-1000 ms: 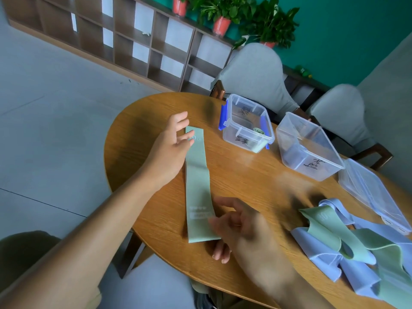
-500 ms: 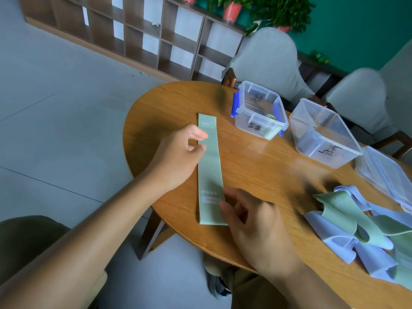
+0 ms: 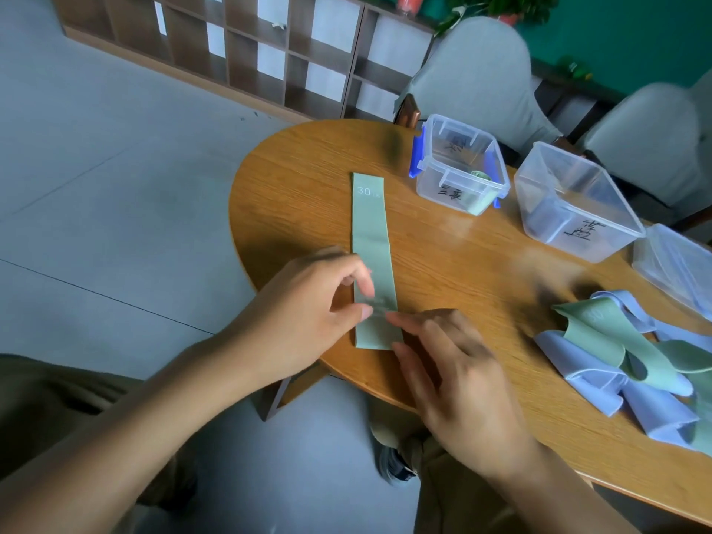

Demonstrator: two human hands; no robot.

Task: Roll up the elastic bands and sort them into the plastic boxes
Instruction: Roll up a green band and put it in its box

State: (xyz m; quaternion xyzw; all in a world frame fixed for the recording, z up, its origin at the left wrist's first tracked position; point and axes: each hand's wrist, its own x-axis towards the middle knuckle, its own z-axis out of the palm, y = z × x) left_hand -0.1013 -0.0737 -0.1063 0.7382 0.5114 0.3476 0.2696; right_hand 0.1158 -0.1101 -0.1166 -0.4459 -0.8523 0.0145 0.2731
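Grey floor (image 3: 115, 167), wooden shelving (image 3: 269, 52), teal wall (image 3: 635, 32).

Bare tabletop (image 3: 443, 264) lies open between flat green band (image 3: 371, 240) and band pile (image 3: 635, 364); two open boxes (image 3: 458, 167) (image 3: 574, 202) block the far edge.

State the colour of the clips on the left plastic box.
Blue clips, clearest in the head view.
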